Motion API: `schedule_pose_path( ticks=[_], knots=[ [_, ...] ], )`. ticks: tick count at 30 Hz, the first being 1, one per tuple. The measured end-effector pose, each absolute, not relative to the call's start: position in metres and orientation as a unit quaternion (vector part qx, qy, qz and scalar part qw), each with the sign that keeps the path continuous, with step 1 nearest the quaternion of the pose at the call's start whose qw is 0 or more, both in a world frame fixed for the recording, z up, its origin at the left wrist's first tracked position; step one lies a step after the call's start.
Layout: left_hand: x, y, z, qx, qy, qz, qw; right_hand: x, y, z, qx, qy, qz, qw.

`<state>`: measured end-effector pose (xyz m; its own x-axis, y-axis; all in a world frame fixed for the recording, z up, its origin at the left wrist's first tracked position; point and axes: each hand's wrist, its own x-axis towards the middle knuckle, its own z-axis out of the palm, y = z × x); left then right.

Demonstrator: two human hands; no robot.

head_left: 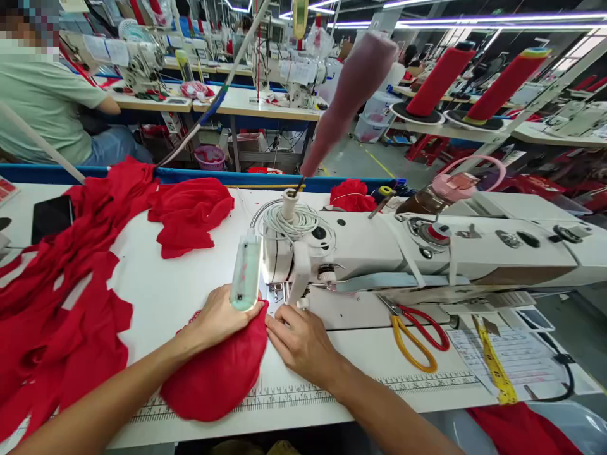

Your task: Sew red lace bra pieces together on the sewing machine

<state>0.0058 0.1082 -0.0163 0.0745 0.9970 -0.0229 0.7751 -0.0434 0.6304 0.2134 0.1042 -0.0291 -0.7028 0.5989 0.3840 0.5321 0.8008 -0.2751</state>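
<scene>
A rounded piece of red fabric (222, 379) lies on the white table below the needle area of the sewing machine (379, 246). My left hand (220, 319) rests over its upper part, fingers closed on the cloth near the presser foot (275, 289); a lit, pale green lamp (246, 272) hides part of them. At the fabric's right edge, my right hand (303, 344) has its fingers curled, thumb and fingertips gripping the cloth just in front of the needle area.
Piled red fabric pieces (95, 303) cover the table's left side, beside a black phone (52, 218). Scissors (417, 335) with red and yellow handles lie to the right, near a yellow tape measure (493, 363). A seated person (57, 101) is at the far left.
</scene>
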Motion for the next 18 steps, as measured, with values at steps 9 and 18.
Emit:
schedule_pose_path(
  ticks=[9, 18],
  knots=[
    [0.004, 0.111, -0.026, 0.663, 0.65, 0.224, 0.295, 0.215, 0.105, -0.03, -0.309, -0.919, 0.08, 0.23],
    [0.007, 0.11, -0.033, 0.644, 0.66, 0.241, 0.302, 0.215, 0.105, -0.029, -0.304, -0.916, 0.076, 0.248]
  ],
)
